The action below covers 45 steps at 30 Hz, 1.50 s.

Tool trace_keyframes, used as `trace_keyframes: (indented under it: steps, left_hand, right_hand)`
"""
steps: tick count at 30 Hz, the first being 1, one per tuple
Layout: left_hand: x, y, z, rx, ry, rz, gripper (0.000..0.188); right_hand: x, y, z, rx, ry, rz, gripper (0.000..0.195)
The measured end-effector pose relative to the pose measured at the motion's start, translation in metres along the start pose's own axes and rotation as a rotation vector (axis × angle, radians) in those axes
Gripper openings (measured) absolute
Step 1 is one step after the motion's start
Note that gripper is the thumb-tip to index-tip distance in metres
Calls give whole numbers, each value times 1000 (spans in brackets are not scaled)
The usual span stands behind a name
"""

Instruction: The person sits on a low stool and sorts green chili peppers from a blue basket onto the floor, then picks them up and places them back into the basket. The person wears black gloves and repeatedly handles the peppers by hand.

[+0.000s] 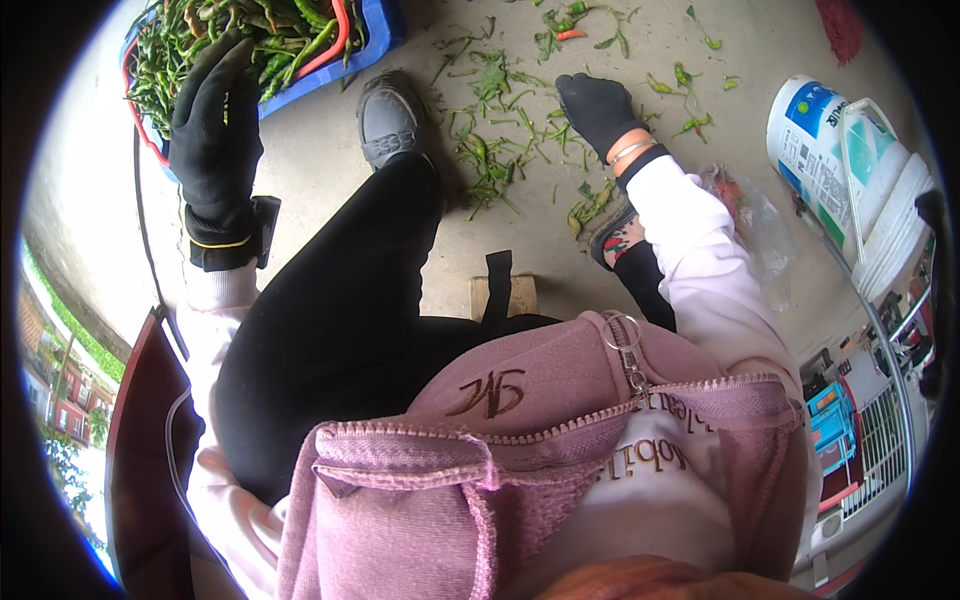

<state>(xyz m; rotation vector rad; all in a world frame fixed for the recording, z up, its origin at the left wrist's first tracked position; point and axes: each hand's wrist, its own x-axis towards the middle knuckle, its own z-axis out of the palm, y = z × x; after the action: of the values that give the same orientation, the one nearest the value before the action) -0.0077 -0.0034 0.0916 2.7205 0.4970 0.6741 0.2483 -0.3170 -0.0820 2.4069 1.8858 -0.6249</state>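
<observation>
My left hand [216, 127], in a black work glove, is raised at the near edge of a blue plastic crate [375, 45] heaped with green chili peppers [289, 45]. Its fingers are stretched out with a narrow gap between them, and nothing shows in its grasp. A black band wraps that wrist. My right hand [598, 112], gloved in black too, is curled into a fist above the concrete floor. Nothing sticks out of it, though its palm side is hidden. Below it lie scattered pepper stems and leaves [491, 154] and some whole peppers.
On the right lies a white plastic bucket [832, 157] with printed writing, beside a clear plastic bag [765, 247]. My black shoe [390, 116] is close to the crate. A small wooden block [525, 292] with a black strap sits between my legs. Metal tubing [862, 289] runs along the right.
</observation>
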Motion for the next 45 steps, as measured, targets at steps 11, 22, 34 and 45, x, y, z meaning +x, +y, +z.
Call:
trace_keyframes:
  steps: [11, 22, 34, 45]
  left_hand:
    - [2, 0, 0, -1, -19, -44, 26]
    - [3, 4, 3, -54, -44, -20, 28]
    - [-12, -15, 12, -244, 411, -320, 24]
    - [-52, -37, 25, -681, 328, -755, 20]
  right_hand:
    - [-30, 70, -45, 205, -47, 423, 53]
    - [-41, 67, -45, 1028, 79, 792, 45]
    - [115, -126, -187, 1498, -29, 85, 44]
    - [30, 54, -121, 461, 238, 383, 34]
